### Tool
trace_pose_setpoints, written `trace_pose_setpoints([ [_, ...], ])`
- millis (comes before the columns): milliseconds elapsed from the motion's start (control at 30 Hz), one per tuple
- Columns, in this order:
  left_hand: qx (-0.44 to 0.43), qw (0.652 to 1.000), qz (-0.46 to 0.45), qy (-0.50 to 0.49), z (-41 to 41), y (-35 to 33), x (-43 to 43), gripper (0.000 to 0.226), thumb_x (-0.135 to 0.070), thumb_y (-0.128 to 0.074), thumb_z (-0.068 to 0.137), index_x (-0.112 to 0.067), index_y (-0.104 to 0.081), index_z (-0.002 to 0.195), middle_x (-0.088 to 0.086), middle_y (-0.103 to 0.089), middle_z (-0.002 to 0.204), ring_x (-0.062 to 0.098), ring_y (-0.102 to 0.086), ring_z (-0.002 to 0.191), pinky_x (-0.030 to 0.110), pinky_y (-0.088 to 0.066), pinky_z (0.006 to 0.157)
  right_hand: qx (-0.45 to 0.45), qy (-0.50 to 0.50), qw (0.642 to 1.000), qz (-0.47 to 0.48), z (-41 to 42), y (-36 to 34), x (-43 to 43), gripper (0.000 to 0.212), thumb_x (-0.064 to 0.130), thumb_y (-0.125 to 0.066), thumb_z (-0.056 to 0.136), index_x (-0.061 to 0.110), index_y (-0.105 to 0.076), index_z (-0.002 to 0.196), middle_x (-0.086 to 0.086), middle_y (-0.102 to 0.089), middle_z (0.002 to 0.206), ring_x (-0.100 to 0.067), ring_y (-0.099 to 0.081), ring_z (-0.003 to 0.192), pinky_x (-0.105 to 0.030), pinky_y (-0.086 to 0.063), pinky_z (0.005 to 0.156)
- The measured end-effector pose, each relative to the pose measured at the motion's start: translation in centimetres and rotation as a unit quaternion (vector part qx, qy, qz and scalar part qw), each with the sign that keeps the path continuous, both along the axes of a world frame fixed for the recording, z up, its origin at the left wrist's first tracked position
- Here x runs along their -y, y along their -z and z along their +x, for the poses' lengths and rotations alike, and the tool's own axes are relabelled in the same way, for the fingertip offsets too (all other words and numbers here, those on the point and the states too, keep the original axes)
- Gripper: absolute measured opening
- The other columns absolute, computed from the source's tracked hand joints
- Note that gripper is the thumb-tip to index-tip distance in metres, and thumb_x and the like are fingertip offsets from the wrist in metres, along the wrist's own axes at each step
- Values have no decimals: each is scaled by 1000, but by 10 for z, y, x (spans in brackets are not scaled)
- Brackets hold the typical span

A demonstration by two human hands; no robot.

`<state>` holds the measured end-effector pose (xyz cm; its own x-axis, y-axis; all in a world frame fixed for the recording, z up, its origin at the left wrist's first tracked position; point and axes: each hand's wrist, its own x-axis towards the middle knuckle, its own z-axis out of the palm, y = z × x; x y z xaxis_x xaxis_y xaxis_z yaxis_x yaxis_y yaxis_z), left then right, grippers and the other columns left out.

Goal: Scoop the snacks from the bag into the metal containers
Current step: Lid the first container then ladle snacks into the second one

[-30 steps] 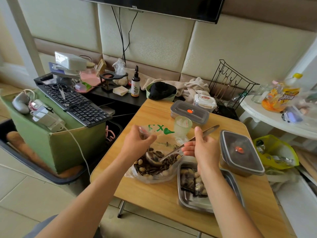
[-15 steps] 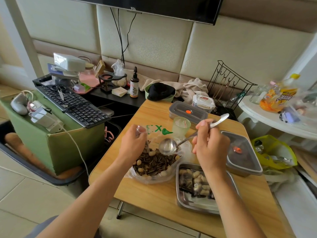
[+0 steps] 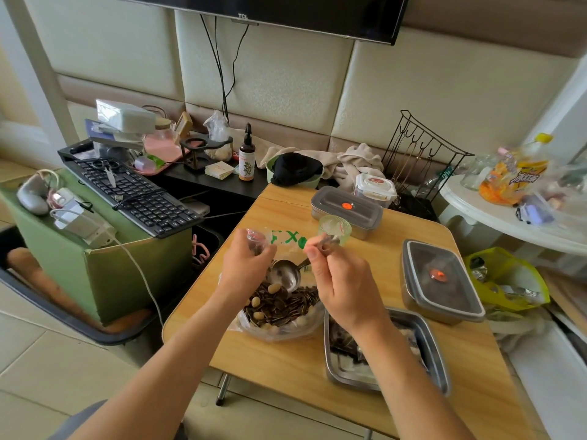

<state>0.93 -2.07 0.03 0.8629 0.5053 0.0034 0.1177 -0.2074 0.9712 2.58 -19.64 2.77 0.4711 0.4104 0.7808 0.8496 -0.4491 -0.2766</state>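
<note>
At left of the frame I see a black keyboard (image 3: 133,198) lying on a green box (image 3: 136,281), scissors (image 3: 108,169) on its keys. A brown spray bottle (image 3: 246,158) stands upper centre. At right, a wire rack (image 3: 422,160) stands beside a white round table (image 3: 476,212) bearing an orange snack packet (image 3: 511,177).

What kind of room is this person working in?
Most likely a lived-in home room: a wall-mounted TV above padded panels, a keyboard on a green box, and a wooden table with a bag of snacks.
</note>
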Motion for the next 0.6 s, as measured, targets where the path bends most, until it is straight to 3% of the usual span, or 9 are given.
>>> trace_pose_setpoints([
  [67, -2, 1000, 17, -12, 1, 1, -2, 3, -24, -60, 100, -24, -59, 103, -1, -68, 100, 18, -68, 90, 49, -62, 79, -9, -12, 1000, 3, -2, 1, -2, 33, 24, -44, 110, 3, -68, 102, 19, -43, 81, 4, -36, 61, -2, -31, 60],
  [267, -32, 999, 14, -15, 1, 1, -6, 7, -20, -56, 100, -22, -60, 106, 2, -66, 99, 23, -67, 94, 50, -60, 85, -32, -75, 997, 14, -13, 0, -9, 30, 19, -46, 109, 2, -68, 98, 16, -45, 74, 0, -41, 57, -5, -34, 58],
  [333, -37, 999, 7, -14, 2, 3, -8, 8, -20, -57, 100, -22, -59, 107, 2, -66, 101, 21, -67, 95, 49, -61, 87, -71, -66, 995, 33, -13, 2, -10, 35, 24, -43, 110, 4, -67, 93, 13, -50, 66, -3, -47, 49, -9, -36, 50],
  [400, -38, 999, 7, -9, 3, 4, -9, 7, -21, -58, 100, -23, -58, 106, 2, -66, 104, 20, -66, 97, 48, -60, 89, -142, -32, 987, 75, -12, 5, -8, 41, 30, -40, 111, 6, -64, 90, 6, -58, 60, -8, -58, 44, -21, -43, 38],
  [467, -37, 999, 6, -1, 3, 5, -10, 9, -21, -58, 100, -24, -57, 108, 1, -65, 106, 18, -65, 97, 47, -59, 89, -236, 27, 963, 130, -9, 6, -3, 36, 29, -42, 111, 9, -63, 91, -2, -63, 61, -13, -63, 43, -29, -49, 37],
  [600, -34, 999, 13, 10, 3, 6, -11, 15, -23, -60, 99, -22, -58, 114, -1, -66, 109, 17, -65, 99, 45, -59, 89, -417, 127, 877, 203, 7, 7, 14, 35, 32, -41, 112, 10, -64, 95, -8, -69, 65, -23, -68, 50, -28, -53, 46],
])
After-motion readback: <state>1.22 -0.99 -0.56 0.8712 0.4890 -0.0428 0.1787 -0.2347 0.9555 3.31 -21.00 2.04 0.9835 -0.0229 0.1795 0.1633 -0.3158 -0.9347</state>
